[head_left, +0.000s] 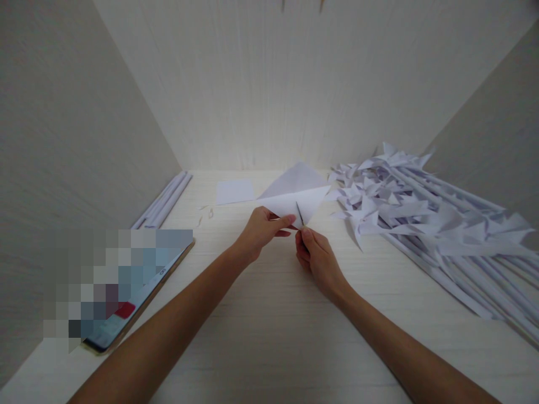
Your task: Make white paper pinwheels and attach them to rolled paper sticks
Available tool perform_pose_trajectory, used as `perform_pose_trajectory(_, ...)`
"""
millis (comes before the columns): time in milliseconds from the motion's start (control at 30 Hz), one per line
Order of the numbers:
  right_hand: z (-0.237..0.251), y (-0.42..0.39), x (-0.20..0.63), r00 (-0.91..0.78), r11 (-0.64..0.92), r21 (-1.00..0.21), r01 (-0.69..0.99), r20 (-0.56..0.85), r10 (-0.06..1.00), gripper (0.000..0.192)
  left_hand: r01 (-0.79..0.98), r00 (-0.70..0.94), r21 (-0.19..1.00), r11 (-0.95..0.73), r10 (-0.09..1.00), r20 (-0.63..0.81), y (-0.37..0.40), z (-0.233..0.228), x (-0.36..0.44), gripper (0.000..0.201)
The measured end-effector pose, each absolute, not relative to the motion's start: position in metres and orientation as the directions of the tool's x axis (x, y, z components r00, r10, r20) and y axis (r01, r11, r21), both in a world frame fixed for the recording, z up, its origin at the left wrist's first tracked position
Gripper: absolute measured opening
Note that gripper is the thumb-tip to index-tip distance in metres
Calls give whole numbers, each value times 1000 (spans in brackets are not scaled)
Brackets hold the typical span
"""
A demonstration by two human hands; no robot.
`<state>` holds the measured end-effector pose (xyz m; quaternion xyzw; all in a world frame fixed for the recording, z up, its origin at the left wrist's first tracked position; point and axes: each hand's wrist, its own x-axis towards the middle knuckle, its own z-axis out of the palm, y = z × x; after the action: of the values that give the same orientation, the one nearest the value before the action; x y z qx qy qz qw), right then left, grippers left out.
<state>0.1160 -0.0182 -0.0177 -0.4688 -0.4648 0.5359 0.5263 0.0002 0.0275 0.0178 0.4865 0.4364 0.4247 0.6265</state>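
Note:
Near the middle of the table a square sheet of white paper [295, 182], creased across its middle, is held up off the surface. My left hand [266, 225] pinches its near corner between thumb and fingers. In my right hand [316, 253] is a pair of scissors [300, 213], the fingers closed around the handles. One dark blade lies over the paper, pointing away from me, close to my left fingertips. The handles are mostly hidden in my right hand.
A pile of paper pinwheels [387, 196] on rolled paper sticks [475, 269] fills the right side. Left are rolled paper tubes [168, 196] and a phone [147, 297], partly pixelated. A white paper stack [234, 191] lies behind small tan bits [210, 213]. Walls enclose the table.

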Motion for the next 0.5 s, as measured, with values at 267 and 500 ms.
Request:
perform_pose_trajectory(267,-19,-18,117,7,10,-998,-61,10,1000,39,-118,262,978,172,955,-137,27,16,0,12)
perform_pose_trajectory(500,-19,-17,117,7,16,-997,-79,16,1000,39,-119,235,975,186,960,-155,27,16,2,10)
